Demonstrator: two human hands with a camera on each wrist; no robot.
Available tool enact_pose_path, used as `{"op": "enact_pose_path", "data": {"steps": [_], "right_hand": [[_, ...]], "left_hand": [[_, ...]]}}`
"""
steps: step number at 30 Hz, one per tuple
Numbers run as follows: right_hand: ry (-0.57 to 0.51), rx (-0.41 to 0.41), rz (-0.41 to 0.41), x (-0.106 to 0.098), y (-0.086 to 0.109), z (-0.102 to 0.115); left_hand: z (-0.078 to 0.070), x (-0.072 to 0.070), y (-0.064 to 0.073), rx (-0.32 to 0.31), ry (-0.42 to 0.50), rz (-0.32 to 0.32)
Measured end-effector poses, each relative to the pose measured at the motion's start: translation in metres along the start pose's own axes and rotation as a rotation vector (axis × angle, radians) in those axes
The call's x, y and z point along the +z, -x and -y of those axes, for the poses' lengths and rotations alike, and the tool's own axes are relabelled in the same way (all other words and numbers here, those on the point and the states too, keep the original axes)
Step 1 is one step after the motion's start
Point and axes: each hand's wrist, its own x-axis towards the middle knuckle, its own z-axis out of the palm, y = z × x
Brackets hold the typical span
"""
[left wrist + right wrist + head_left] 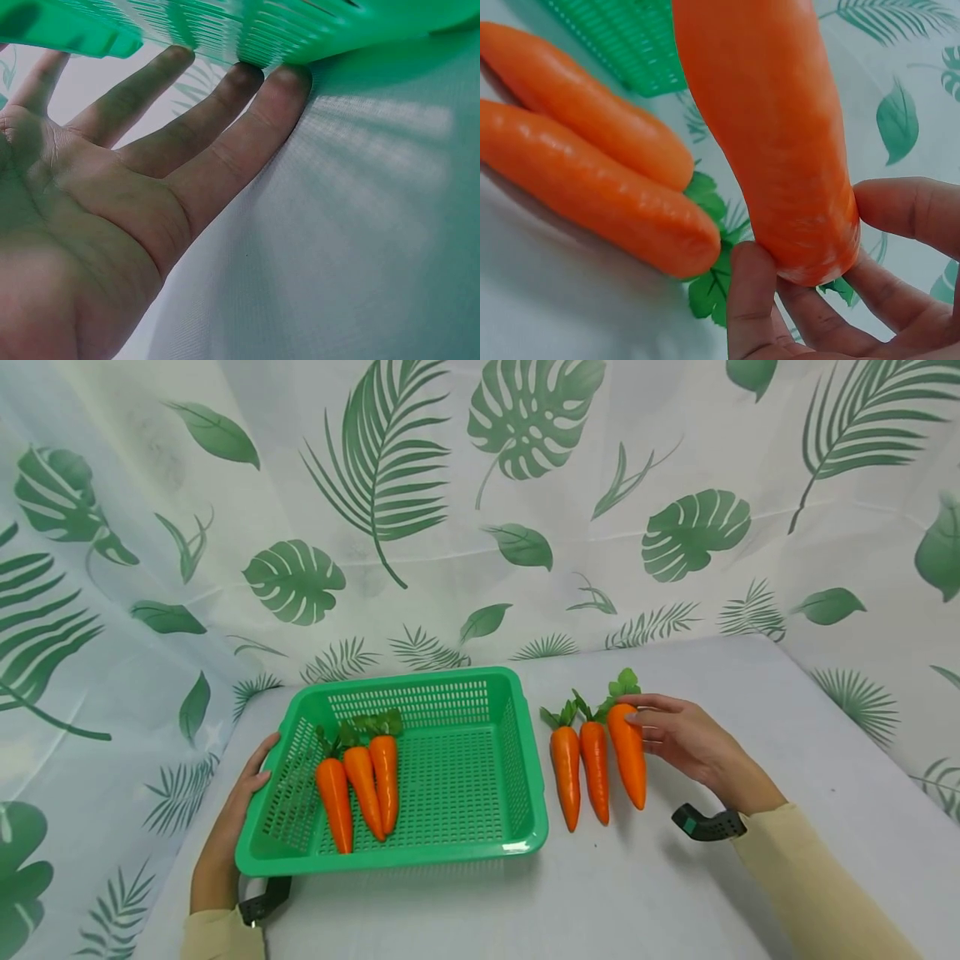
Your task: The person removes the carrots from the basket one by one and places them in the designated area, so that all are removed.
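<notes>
My right hand [693,739] pinches a carrot [628,756] near its leafy top, thumb on one side and fingers on the other. In the right wrist view this carrot [772,135] stands close to the camera, tip upward in the picture. Two more carrots, one outer [566,772] and one nearer [595,768], lie side by side just left of it on the table. My left hand [234,822] rests against the left side of a green plastic basket [393,862]. Its straight fingertips touch the slotted wall in the left wrist view. Three carrots [363,785] with green leaves lie inside the basket's left half.
A white cloth covers the table [600,902]. Behind and at both sides hangs a white curtain [427,585] printed with green leaves. The basket's right wall stands between the carrots inside and those on the table. Dark bands [708,823] sit on both wrists.
</notes>
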Motion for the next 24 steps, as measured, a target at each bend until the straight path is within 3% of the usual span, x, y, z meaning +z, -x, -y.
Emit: {"op": "enact_pose_path", "data": {"steps": [8,17,24], "right_hand": [[0.035,-0.010,-0.004,-0.007,-0.004,-0.009],[0.168,-0.013,-0.027,-0.011,-0.008,-0.020],[0.205,-0.014,-0.038,-0.013,-0.010,-0.025]], "left_hand": [[-0.003,0.002,0.001,-0.030,-0.030,-0.019],[-0.001,0.001,-0.002,0.022,-0.009,-0.004],[0.000,0.001,-0.003,0.039,0.004,-0.001]]}}
